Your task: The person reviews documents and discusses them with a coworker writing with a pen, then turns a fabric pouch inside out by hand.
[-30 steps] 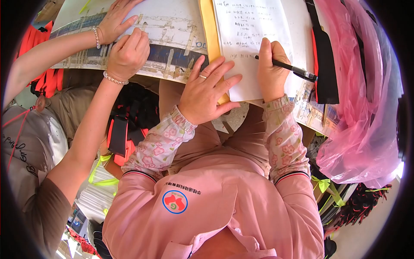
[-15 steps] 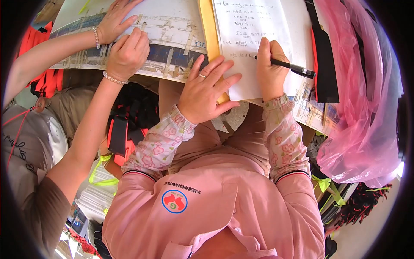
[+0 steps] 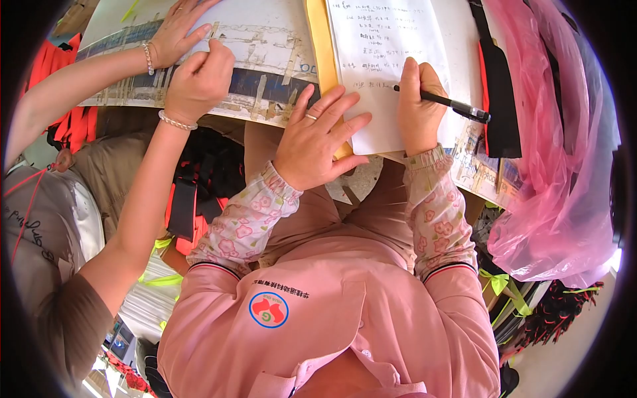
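A black pen (image 3: 458, 107) is gripped in my right hand (image 3: 423, 109), which rests on a white sheet of paper (image 3: 371, 129). Its one end points left at the lowest handwritten line, the other sticks out to the right. Several lines of handwriting fill the upper part of the sheet. My left hand (image 3: 322, 136), with a ring on one finger, lies with fingers spread over the lower left edge of the sheet. Under that hand and beside the sheet runs a yellow strip (image 3: 324, 53), perhaps a folder or envelope edge.
Pink plastic bags (image 3: 531, 199) hang over the table's right side, near a black and red strap (image 3: 499, 99). At left, a co-worker's hands (image 3: 199, 76) are over the taped table edge (image 3: 265, 99). Black and red straps (image 3: 182, 205) lie below.
My right hand and the pen have shifted slightly to the right. The co-worker's nearer hand has moved a little. My left hand stays where it was.
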Action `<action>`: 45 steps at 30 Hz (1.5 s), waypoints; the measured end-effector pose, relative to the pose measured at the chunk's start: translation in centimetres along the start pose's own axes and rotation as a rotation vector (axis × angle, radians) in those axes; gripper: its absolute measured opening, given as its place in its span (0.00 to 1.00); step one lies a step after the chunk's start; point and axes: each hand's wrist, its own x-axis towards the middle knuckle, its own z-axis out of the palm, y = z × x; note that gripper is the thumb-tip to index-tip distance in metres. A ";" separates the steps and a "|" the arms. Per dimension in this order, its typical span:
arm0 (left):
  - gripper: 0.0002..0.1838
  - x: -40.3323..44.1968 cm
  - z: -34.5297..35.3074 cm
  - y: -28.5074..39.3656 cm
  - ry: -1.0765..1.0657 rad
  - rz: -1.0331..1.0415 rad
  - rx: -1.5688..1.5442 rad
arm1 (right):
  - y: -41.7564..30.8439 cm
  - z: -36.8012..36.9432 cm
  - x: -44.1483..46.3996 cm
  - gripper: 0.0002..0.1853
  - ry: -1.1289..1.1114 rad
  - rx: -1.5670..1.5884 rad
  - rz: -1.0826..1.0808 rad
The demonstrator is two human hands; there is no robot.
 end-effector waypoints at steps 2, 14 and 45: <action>0.31 0.0 0.0 0.0 0.001 0.001 -0.002 | -0.1 0.0 0.0 0.22 -0.024 -0.001 0.003; 0.32 0.0 -0.4 0.0 -0.069 0.026 0.079 | -0.3 -0.3 -0.1 0.23 0.056 0.168 0.112; 0.16 3.8 -4.9 2.0 -0.121 0.242 -0.049 | -0.1 0.0 -0.1 0.12 0.155 0.401 0.108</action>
